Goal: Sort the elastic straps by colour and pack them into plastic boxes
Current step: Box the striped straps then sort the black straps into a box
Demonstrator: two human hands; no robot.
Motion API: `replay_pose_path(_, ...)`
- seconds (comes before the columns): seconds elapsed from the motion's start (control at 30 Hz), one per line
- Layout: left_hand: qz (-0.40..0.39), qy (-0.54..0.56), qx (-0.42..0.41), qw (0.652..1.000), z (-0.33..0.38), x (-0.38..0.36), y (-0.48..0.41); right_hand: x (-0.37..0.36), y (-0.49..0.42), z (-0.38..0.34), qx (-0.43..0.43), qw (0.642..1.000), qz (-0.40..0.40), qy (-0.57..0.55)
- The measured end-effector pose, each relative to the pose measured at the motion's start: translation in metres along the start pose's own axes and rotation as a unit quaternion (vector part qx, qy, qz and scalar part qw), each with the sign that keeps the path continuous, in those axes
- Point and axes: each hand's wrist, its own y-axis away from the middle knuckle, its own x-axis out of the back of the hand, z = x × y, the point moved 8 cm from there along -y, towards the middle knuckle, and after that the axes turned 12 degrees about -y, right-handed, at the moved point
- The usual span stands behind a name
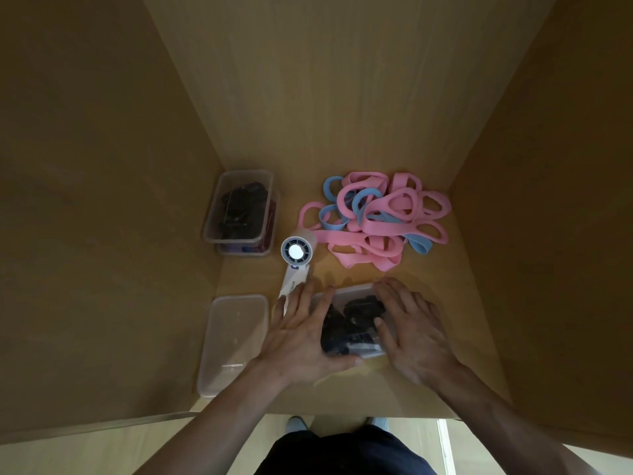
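Observation:
A clear plastic box (356, 291) full of black straps (352, 320) sits near the front of the desk. My left hand (301, 334) lies flat on its left side with fingers spread, the thumb along the near edge. My right hand (416, 334) presses flat on its right side. A heap of pink straps (383, 228) mixed with blue straps (363, 200) lies behind the box. At the back left stands another clear box (239, 209) holding black straps, stacked on a box (270, 234) with red straps.
A small white hand-held fan (296, 257) lies between the stacked boxes and my left hand. An empty clear box or lid (233, 344) rests at the front left. Wooden walls close the desk in on the left, right and back.

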Motion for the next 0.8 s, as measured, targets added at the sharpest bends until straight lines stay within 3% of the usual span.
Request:
replay_pose_path(0.13,0.029,-0.031,-0.03,0.999,0.004,-0.003,-0.004,-0.007,-0.002,0.002,-0.005,1.0,-0.027,-0.005)
replay_pose_path(0.37,0.027,-0.048,-0.027,0.998,0.014,0.002,-0.011,-0.011,-0.002,0.01,-0.015,0.98,-0.005,-0.196)
replay_pose_path(0.57,0.069,-0.048,-0.032,0.996,0.019,-0.002,-0.012,-0.009,-0.003,0.006,0.024,0.997,0.001,-0.079)
replay_pose_path(0.8,0.108,-0.022,-0.033,0.993,0.02,0.004,-0.01,-0.009,-0.004,0.003,0.0,0.99,0.031,-0.137)
